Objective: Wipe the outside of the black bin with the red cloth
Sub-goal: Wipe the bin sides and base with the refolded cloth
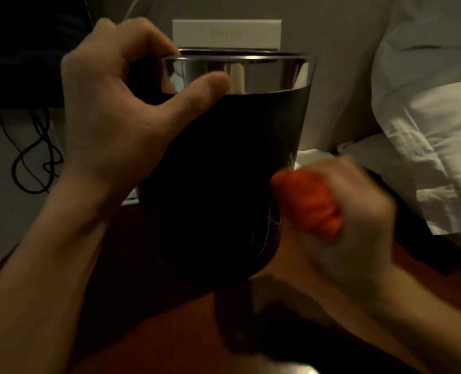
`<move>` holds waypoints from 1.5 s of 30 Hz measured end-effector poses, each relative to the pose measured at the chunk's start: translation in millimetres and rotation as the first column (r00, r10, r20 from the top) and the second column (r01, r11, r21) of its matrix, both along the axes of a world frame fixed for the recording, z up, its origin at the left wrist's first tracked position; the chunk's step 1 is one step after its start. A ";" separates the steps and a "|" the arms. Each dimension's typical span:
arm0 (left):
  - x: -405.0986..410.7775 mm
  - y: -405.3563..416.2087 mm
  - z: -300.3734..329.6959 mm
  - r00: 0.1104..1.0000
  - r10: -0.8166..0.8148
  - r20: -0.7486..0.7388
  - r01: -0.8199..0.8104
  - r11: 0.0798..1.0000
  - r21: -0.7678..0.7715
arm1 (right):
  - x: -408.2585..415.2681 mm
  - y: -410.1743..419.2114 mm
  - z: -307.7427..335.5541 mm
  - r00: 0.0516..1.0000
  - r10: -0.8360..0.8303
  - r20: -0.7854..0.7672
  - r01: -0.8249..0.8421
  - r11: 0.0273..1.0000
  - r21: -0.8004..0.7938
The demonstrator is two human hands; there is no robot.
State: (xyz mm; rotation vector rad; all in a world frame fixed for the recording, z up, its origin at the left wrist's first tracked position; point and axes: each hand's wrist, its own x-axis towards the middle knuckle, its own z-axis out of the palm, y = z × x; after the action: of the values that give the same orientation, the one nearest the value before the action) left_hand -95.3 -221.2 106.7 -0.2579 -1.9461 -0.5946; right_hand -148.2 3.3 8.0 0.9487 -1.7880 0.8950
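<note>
Head view: we see the black bin (218, 168) at the centre of the frame, tilted so that its base points toward us and its open top faces away. A shiny metal band (251, 74) runs around the top of the bin.

Left hand (110, 103): we note that it grips the bin at the rim. The thumb lies across the metal band on the near side, and the fingers curl over the rim on the left side.

Right hand (353, 211): we note that the fingers are curled tightly around the red cloth (307, 203), which is bunched into a wad. The cloth protrudes from the fist toward the bin and meets the lower right side of the bin wall. This hand is blurred, so we cannot tell the exact contact area.

Surroundings: a white box (226, 33) stands upright just behind the bin, against a pale wall. White bedding (426, 117) fills the right side of the frame. Black cables (35, 157) hang in loops at the left. A reddish-brown surface (170, 333) lies below the bin and both forearms.
</note>
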 end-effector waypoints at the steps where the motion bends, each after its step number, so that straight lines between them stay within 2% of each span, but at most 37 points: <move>1: -0.7 0.2 0.1 1.000 0.006 -0.004 -0.006 1.000 -0.002 | -4.0 2.8 8.1 0.999 -0.040 0.010 0.041 0.996 -0.082; 3: -1.4 1.8 0.7 1.000 0.007 -0.013 -0.006 1.000 0.007 | -3.6 -2.6 5.1 0.999 -0.037 0.015 0.038 0.993 -0.112; 6: -0.4 3.4 0.0 1.000 -0.015 -0.016 0.015 1.000 0.018 | 12.0 -14.0 -34.8 0.992 0.123 -0.002 -0.122 0.984 0.127; 8: -0.1 2.9 -0.7 1.000 -0.028 -0.004 0.028 0.999 0.035 | 11.9 -9.2 -40.3 0.989 0.149 -0.005 -0.145 0.969 0.201; 13: 0.7 2.0 0.9 1.000 -0.011 0.022 0.011 1.000 0.022 | 1.0 -6.4 -8.8 1.000 0.029 -0.011 -0.029 0.996 -0.082; 18: 2.9 4.3 -1.4 0.999 0.052 0.004 -0.052 0.999 -0.008 | 16.8 -14.5 -53.2 0.986 0.143 0.083 -0.151 0.983 0.106; 23: 2.4 53.9 -10.4 0.964 0.246 -0.097 -0.263 0.932 -0.250 | 14.5 -8.2 -44.2 0.983 0.113 0.143 -0.113 0.994 -0.006; 25: 1.3 53.8 -10.2 0.973 0.203 -0.112 -0.224 0.945 -0.237 | 9.5 -0.5 -42.7 0.981 0.112 0.160 -0.110 0.994 -0.020; 30: -1.2 24.8 -7.3 0.990 0.082 -0.113 -0.091 0.993 -0.078 | 1.3 15.8 -33.8 0.983 0.064 0.173 -0.049 0.995 -0.090; 34: -4.6 21.3 -7.7 0.989 0.086 -0.119 -0.094 0.994 -0.062 | 4.1 9.1 -24.8 0.998 0.057 0.034 -0.056 0.998 -0.032; 41: -5.9 19.8 -8.3 0.987 0.075 -0.143 -0.089 0.992 -0.088 | 20.0 -32.6 -58.7 0.985 0.173 -0.007 -0.162 0.935 0.317; 43: -6.5 20.5 -8.0 0.987 0.069 -0.142 -0.081 0.993 -0.085 | 15.2 -25.8 -49.1 0.986 0.163 -0.036 -0.145 0.941 0.307; 45: -7.2 21.2 -7.0 0.987 0.065 -0.147 -0.077 0.994 -0.079 | 10.4 -16.6 -34.8 0.993 0.115 -0.036 -0.105 0.972 0.212</move>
State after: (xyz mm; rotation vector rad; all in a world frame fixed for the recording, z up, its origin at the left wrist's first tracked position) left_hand -102.5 -200.0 99.7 -0.2754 -1.8346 -0.4361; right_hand -137.8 -13.3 -26.8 1.2046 -1.8282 0.7538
